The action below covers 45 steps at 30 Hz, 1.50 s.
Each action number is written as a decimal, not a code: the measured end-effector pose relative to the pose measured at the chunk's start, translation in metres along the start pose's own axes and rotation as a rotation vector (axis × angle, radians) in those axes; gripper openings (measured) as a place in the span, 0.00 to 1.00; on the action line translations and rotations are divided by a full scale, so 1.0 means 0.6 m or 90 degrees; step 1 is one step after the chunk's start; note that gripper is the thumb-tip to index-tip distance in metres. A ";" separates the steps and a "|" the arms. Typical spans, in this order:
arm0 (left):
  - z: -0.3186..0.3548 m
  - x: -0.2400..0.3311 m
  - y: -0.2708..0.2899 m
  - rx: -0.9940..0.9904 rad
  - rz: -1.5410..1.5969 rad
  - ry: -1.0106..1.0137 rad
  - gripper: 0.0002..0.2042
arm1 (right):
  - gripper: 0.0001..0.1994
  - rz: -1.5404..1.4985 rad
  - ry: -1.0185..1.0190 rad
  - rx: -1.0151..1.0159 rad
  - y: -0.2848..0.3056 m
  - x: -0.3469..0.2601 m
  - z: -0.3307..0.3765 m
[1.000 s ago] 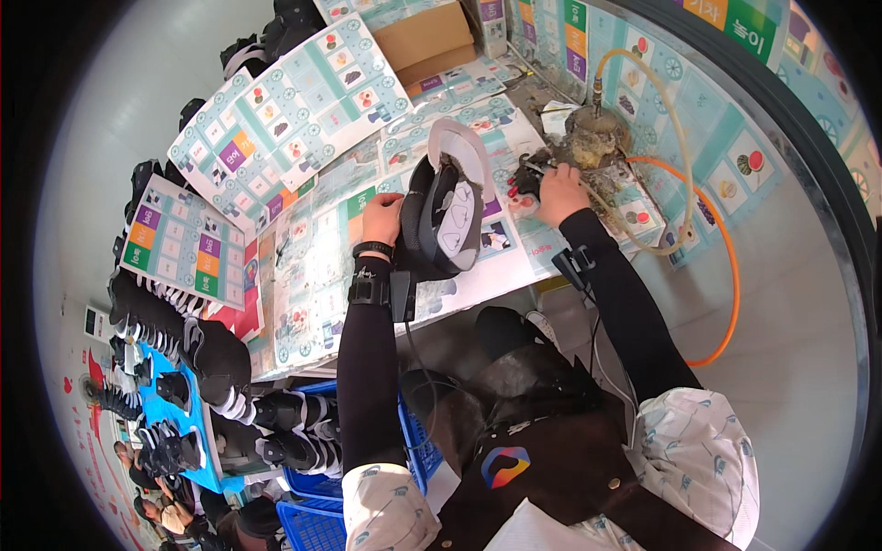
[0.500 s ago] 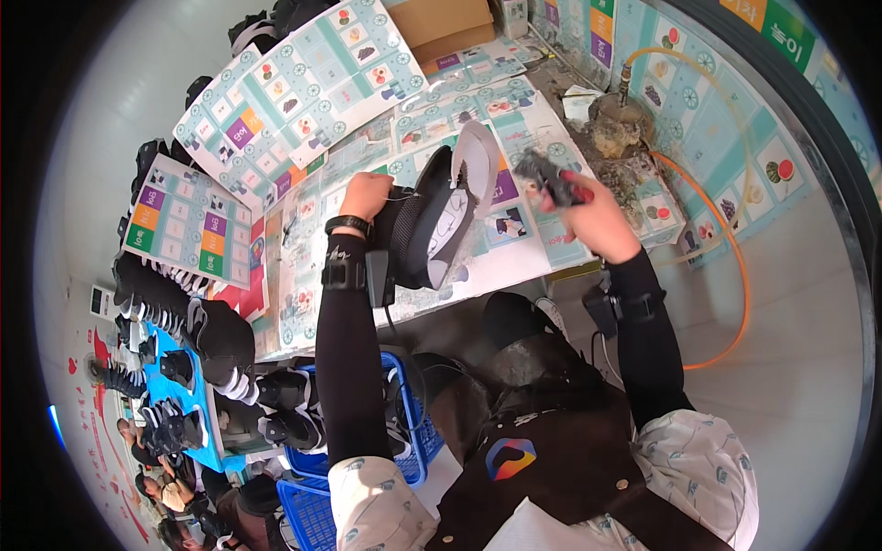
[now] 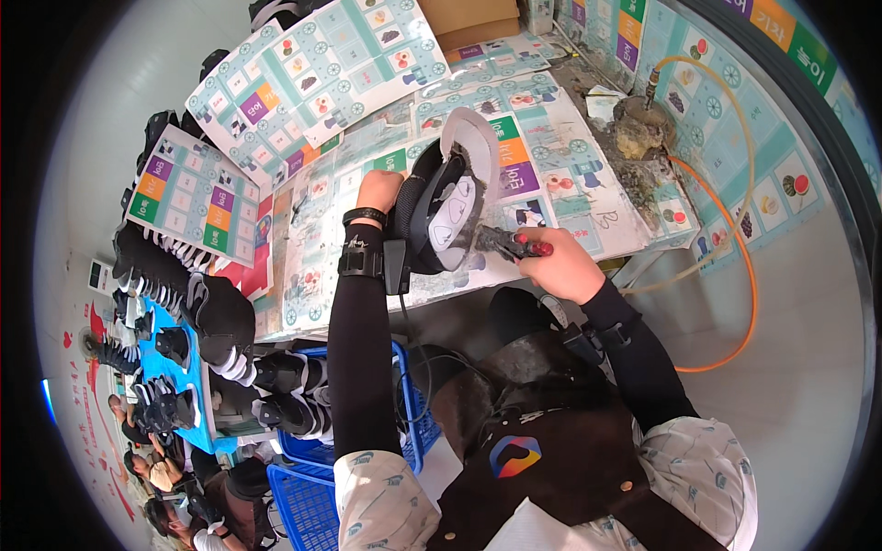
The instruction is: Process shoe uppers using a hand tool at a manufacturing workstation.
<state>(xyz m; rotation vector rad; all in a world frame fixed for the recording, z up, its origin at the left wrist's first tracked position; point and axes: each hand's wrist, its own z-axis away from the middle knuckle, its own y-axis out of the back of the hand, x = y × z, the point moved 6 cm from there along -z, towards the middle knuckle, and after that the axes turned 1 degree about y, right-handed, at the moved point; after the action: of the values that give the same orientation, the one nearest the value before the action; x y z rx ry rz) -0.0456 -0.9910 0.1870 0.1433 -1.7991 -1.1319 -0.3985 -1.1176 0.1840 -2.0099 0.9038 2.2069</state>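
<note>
My left hand point(image 3: 378, 192) grips a black shoe point(image 3: 437, 213) turned so its white sole faces right, held just above the paper-covered table point(image 3: 588, 207). My right hand point(image 3: 551, 266) holds a small brush with a red handle point(image 3: 514, 244), its dark tip touching the lower edge of the shoe's sole. A glue pot point(image 3: 638, 129), crusted and brownish, stands at the far right of the table, well away from both hands.
Colourful printed sheets point(image 3: 312, 69) cover the table and lean at its left. Several black shoes point(image 3: 220, 317) sit on a rack at the left, above blue plastic baskets point(image 3: 308, 496). An orange hose point(image 3: 735, 275) loops over the floor at the right. A cardboard box point(image 3: 469, 18) stands behind.
My right hand has come from the glue pot back toward me with the brush, down to the shoe's sole. The left hand has kept hold of the shoe.
</note>
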 end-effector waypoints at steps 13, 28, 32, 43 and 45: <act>-0.005 -0.034 -0.013 0.025 0.066 0.037 0.16 | 0.15 0.061 0.049 0.141 0.014 -0.039 -0.004; 0.039 0.010 0.010 0.095 0.031 0.038 0.14 | 0.15 0.051 0.076 0.047 -0.001 -0.059 -0.004; 0.039 -0.002 0.016 0.085 0.070 0.056 0.14 | 0.13 0.054 0.139 0.022 -0.026 -0.052 0.000; 0.066 0.021 0.020 0.110 0.075 0.046 0.14 | 0.17 0.041 0.052 0.005 -0.010 -0.041 0.009; 0.076 0.041 0.019 0.110 0.075 0.044 0.14 | 0.16 0.059 0.033 0.123 0.016 -0.048 0.012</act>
<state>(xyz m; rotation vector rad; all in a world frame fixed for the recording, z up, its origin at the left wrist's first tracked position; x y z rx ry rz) -0.0896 -0.9693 0.2072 0.1743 -1.8179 -0.8779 -0.4040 -1.1123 0.2143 -1.9821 1.1892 2.0292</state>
